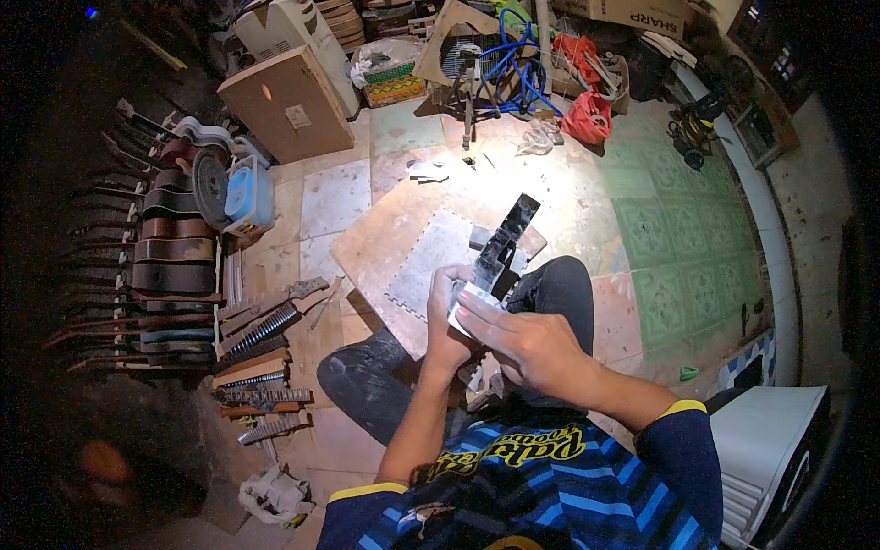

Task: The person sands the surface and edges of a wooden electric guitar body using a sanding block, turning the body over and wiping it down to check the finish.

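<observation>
My left hand (pixel 446 316) is wrapped around a long, dark wooden piece (pixel 513 229), which looks like a guitar neck with a glossy black end pointing up and away to the right. My right hand (pixel 527 341) presses a small white sheet (pixel 469 310), perhaps folded sandpaper, against the near part of that piece. The fingers hide most of the contact. Beneath and beyond them is a low wooden board (pixel 376 240) with a grey foam mat (pixel 431 261) on it. My bent legs lie on either side of my hands.
Several guitar bodies (pixel 174 252) stand in a row at the left, with guitar necks (pixel 261 335) on the floor nearby. A blue-lidded tub (pixel 247 192) and brown panel (pixel 289 105) stand farther back. Blue hose (pixel 518 64) and a red bag (pixel 587 117) lie beyond. A white appliance (pixel 765 449) is at right.
</observation>
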The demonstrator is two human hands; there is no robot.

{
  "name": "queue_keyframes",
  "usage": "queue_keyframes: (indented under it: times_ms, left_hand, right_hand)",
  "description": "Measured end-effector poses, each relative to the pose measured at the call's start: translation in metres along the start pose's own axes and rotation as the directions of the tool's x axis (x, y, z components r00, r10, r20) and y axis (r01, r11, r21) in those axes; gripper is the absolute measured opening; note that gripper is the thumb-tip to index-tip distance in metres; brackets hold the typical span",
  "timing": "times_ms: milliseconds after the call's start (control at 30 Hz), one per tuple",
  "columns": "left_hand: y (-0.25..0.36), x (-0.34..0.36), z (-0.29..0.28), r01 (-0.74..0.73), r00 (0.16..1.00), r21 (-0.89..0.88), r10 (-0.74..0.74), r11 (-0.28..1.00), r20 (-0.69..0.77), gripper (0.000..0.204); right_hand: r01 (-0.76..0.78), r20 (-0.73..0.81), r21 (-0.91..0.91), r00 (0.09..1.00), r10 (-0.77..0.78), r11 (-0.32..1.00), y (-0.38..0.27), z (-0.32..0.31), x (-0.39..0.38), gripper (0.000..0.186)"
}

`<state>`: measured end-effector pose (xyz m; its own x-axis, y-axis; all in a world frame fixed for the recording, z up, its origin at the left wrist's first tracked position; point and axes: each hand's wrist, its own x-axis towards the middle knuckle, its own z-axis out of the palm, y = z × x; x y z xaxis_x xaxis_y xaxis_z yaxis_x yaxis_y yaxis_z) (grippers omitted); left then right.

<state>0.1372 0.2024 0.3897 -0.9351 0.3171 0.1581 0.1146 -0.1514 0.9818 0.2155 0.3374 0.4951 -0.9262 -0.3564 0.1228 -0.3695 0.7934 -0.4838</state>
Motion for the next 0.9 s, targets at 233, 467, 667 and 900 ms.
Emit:
queue_keyframes:
  times_ms: [233, 467, 667, 900]
  left_hand:
    - [0.006, 0.006, -0.012, -0.142, 0.986, 0.157, 0.126, 0.977, 0.105, 0.038]
    - [0.010, 0.009, -0.011, -0.008, 0.994, 0.072, 0.000, 0.997, 0.113, 0.039]
    - [0.018, 0.001, -0.004, 0.041, 0.992, 0.107, -0.054, 0.993, 0.116, 0.038]
    - [0.019, -0.011, 0.010, 0.227, 0.962, 0.008, -0.226, 0.974, 0.151, 0.048]
  right_hand:
    - [-0.024, 0.021, -0.036, 0.999, 0.025, 0.999, -0.008, -0.003, -0.007, 0.061]
    - [0.002, -0.053, -0.071, 0.999, -0.006, 0.997, -0.003, 0.009, -0.002, 0.065]
    - [-0.030, -0.140, -0.028, 0.990, 0.025, 0.999, -0.003, 0.012, 0.009, 0.064]
    - [-0.071, -0.114, 0.111, 0.990, 0.084, 0.991, 0.008, 0.008, 0.004, 0.064]
